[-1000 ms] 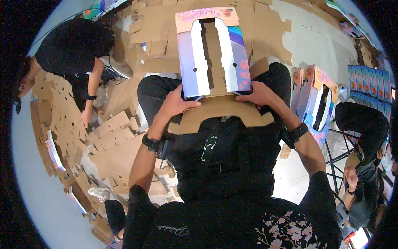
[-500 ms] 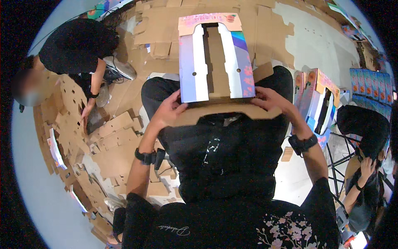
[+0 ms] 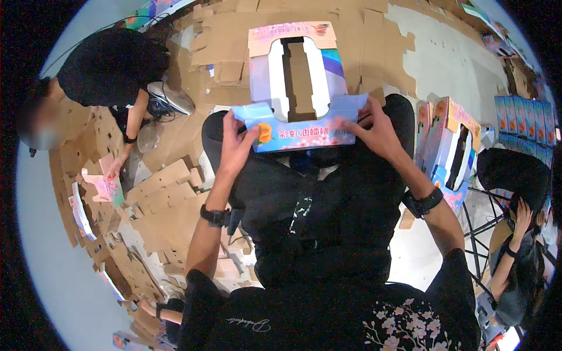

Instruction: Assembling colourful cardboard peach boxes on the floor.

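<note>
I hold a flat printed carton [image 3: 295,82] over my lap, blue, pink and white with a long cut-out window in its middle. Its near flap is folded up toward me and shows a printed blue face with an orange fruit picture. My left hand [image 3: 239,145] grips the flap's left end, thumb on the printed face. My right hand [image 3: 374,127] pinches the flap's right end. Both wrists wear dark watches.
Flattened brown cardboard sheets [image 3: 175,205] cover the floor to the left and ahead. A person in black [image 3: 105,70] crouches at the upper left over a pink sheet [image 3: 108,187]. Assembled printed cartons [image 3: 451,146] stand at the right, near another seated person [image 3: 515,234].
The carton's near flap, brown side showing before, has been folded up so its printed blue face now shows. Both hands moved up to the flap's ends.
</note>
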{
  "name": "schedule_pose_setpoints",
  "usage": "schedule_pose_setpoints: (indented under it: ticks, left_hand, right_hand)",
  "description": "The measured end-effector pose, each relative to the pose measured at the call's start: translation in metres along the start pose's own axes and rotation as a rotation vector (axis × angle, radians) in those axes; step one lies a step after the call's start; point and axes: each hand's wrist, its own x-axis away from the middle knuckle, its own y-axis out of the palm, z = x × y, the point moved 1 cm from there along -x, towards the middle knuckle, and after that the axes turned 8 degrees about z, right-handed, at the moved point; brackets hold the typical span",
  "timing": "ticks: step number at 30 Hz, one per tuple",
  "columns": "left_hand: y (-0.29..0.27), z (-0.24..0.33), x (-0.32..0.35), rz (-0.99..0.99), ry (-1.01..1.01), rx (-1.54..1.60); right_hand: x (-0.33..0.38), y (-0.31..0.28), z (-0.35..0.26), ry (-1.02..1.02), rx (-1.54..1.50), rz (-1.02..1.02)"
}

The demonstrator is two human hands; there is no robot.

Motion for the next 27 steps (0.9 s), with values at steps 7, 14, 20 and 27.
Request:
schedule_pose_setpoints:
  ticks: [7,14,20,27]
  left_hand:
    - [0.033,-0.025,-0.027,0.256,0.069,-0.322]
    - [0.030,-0.034,-0.037,0.183,-0.036,-0.124]
    - [0.033,-0.036,-0.040,0.158,0.001,-0.457]
    - [0.032,-0.035,-0.043,0.178,-0.007,-0.234]
  right_hand:
    - [-0.023,0.032,0.026,-0.067,0.112,0.120]
    - [-0.026,0.029,0.023,-0.188,0.062,0.043]
    - [-0.044,0.030,0.030,-0.276,0.043,0.146]
    - [-0.052,0.035,0.050,-0.341,0.077,0.195]
